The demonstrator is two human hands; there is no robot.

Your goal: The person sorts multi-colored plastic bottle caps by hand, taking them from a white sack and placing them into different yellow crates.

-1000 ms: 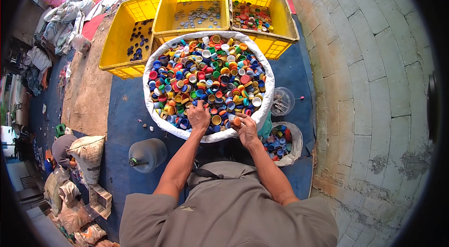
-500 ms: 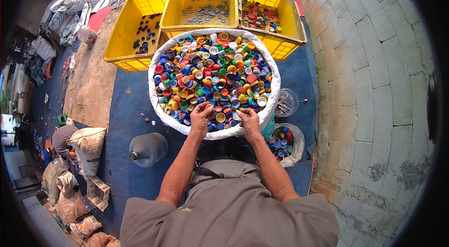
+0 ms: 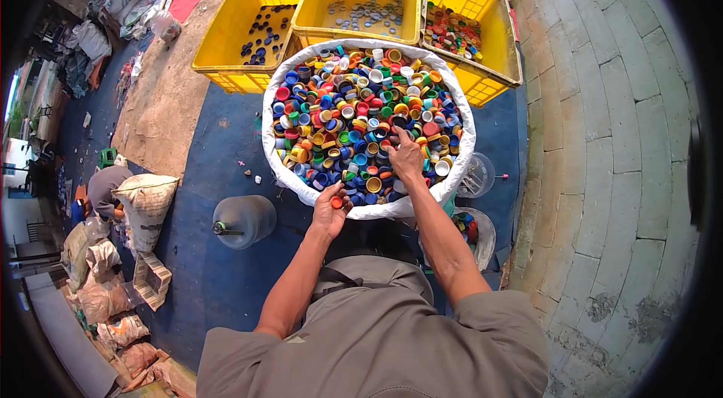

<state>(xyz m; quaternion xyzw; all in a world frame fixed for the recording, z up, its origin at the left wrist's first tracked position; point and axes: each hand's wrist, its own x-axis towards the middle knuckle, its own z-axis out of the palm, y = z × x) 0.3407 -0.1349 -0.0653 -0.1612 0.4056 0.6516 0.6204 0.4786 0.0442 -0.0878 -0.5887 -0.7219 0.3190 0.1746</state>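
A large white sack [image 3: 468, 123] with a rolled rim is full of mixed coloured bottle caps [image 3: 354, 108]. My left hand [image 3: 332, 210] is at the sack's near rim, palm up, with a red cap [image 3: 336, 202] held in its curled fingers. My right hand [image 3: 405, 155] reaches over the caps right of centre, its fingertips among them; whether it grips one is too small to tell.
Three yellow crates [image 3: 218, 44] with sorted caps stand beyond the sack. A clear jug [image 3: 245, 222] lies left, a clear tub [image 3: 477, 176] and smaller cap sack [image 3: 486, 236] right. A person [image 3: 105, 191] is at far left beside filled sacks. A block wall [image 3: 595, 149] runs along the right.
My left hand has drawn back to the near rim and turned up, showing the red cap. My right hand has moved forward into the caps. The whole view has shifted a little.
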